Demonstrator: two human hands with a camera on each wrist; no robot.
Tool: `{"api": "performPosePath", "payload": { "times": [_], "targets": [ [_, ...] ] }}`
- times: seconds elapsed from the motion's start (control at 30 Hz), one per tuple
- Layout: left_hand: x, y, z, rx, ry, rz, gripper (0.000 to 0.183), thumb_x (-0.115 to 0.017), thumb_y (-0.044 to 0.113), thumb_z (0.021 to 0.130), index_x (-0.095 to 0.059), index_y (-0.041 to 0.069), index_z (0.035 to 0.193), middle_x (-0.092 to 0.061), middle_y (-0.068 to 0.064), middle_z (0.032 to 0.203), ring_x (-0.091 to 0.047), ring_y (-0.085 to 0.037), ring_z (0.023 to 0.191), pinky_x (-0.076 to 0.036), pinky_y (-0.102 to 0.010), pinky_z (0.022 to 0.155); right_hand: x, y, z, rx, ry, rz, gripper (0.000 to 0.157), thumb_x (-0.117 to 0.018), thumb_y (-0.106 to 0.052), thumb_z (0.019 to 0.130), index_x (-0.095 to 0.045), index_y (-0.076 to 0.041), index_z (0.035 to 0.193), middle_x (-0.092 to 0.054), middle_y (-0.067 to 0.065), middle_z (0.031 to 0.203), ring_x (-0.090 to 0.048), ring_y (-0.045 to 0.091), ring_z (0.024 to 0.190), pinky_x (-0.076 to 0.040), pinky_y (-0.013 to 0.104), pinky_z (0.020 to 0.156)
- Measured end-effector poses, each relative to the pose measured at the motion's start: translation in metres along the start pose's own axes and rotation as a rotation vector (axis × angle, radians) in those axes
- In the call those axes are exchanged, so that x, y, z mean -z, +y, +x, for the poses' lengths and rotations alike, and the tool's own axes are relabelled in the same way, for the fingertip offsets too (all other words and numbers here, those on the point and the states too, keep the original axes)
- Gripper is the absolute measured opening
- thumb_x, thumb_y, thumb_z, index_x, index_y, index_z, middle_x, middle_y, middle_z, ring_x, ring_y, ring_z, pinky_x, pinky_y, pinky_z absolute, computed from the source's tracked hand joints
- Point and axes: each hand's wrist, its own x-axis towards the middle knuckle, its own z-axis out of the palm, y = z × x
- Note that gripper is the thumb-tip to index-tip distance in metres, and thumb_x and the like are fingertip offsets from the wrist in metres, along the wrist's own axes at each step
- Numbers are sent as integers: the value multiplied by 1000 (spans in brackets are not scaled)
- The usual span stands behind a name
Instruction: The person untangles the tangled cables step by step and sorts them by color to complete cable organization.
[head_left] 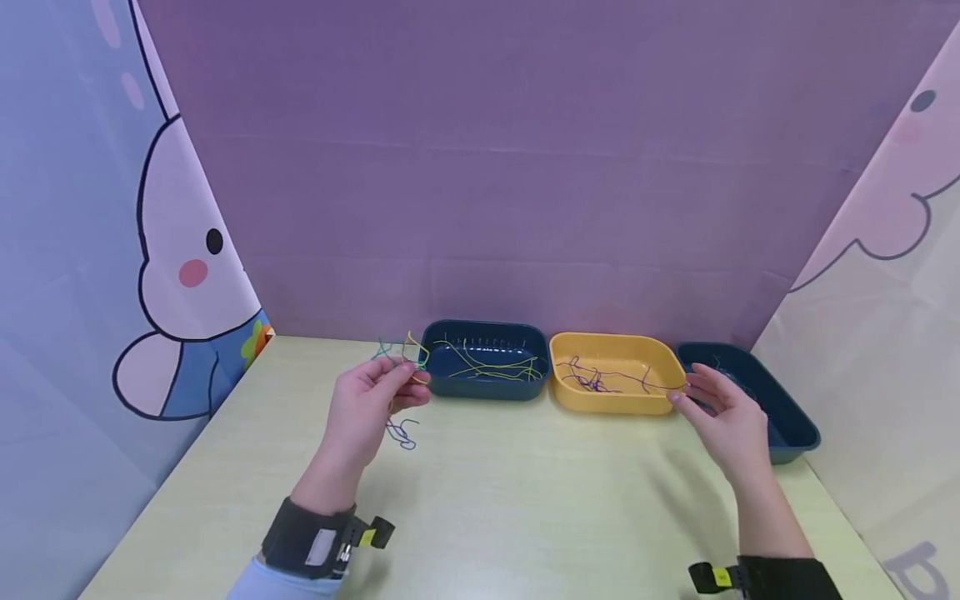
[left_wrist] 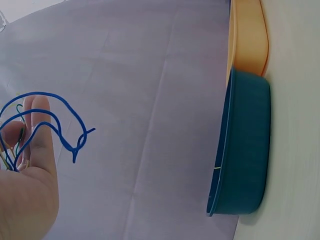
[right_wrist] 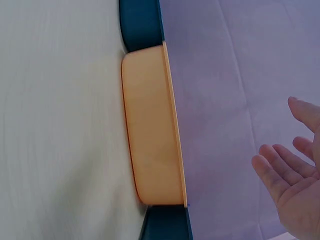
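Observation:
My left hand (head_left: 367,404) pinches a loose bunch of thin wires between thumb and fingers, left of a dark blue tray (head_left: 483,389). Green and yellow strands stick out above the fingers. Blue wires (left_wrist: 44,93) hang below the hand and loop out past the palm in the left wrist view. My right hand (head_left: 727,425) hovers at the right end of a yellow tray (head_left: 611,405), its fingers parted and relaxed. No wire shows between those fingers in the right wrist view. Blue-purple wires (head_left: 595,383) lie in the yellow tray, one stretching toward the right fingertips.
Yellow wires (head_left: 491,367) lie in the left dark blue tray. Another dark blue tray (head_left: 795,446) stands at an angle on the right, partly behind my right hand. A purple cloth (head_left: 510,208) rises behind the trays, with printed cloths at both sides of the pale table (head_left: 525,500).

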Motion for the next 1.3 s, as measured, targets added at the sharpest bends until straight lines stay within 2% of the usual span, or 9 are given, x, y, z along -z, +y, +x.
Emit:
{"api": "performPosePath", "payload": {
  "times": [0.3,0.57,0.67,0.9,1.0,1.23,1.3],
  "targets": [
    [5,4,1,35,-7,-140,40,-61,27,88,-52,-8,105,-64,-18,95,-64,-27,81,-52,-36,80,-22,-15,-10,56,-103,60,60,-67,-50,76,-48,-27,129,-59,-2,118,-55,13,107,-50,26,83],
    [10,4,3,60,2,-174,45,-60,28,88,-50,-9,111,-65,-15,95,-64,-24,82,-51,-35,81,-49,-37,-20,168,-181,126,55,-70,-46,75,-54,-24,122,-63,1,112,-59,12,99,-53,26,79],
    [11,3,3,71,10,-198,45,-61,27,88,-49,-9,113,-65,-13,94,-65,-23,82,-51,-35,82,-57,-52,-26,205,-222,166,51,-71,-41,76,-56,-20,120,-64,3,110,-60,14,98,-53,26,78],
    [13,2,5,81,11,-235,48,-61,26,88,-47,-11,115,-65,-11,93,-64,-21,83,-50,-34,83,-71,-102,-44,266,-312,226,42,-73,-20,77,-58,-12,116,-66,7,106,-62,19,95,-53,29,78],
    [14,1,5,81,6,-242,44,-61,26,88,-50,-8,112,-65,-11,93,-64,-20,83,-50,-34,83,-84,-118,-51,296,-353,239,38,-73,-17,77,-60,-13,112,-67,6,103,-62,15,92,-54,29,77],
    [13,1,5,86,0,-256,45,-61,26,88,-49,-9,112,-65,-11,93,-64,-22,84,-50,-34,83,-134,-120,-55,398,-458,291,37,-73,-37,76,-61,-25,109,-67,-5,102,-62,7,87,-54,27,76],
    [12,1,5,86,0,-255,47,-61,26,88,-47,-11,113,-65,-11,92,-64,-22,83,-50,-34,83,-143,-127,-58,421,-492,305,36,-72,-36,77,-62,-24,109,-66,-4,104,-62,7,88,-54,29,76]
  ]
}}
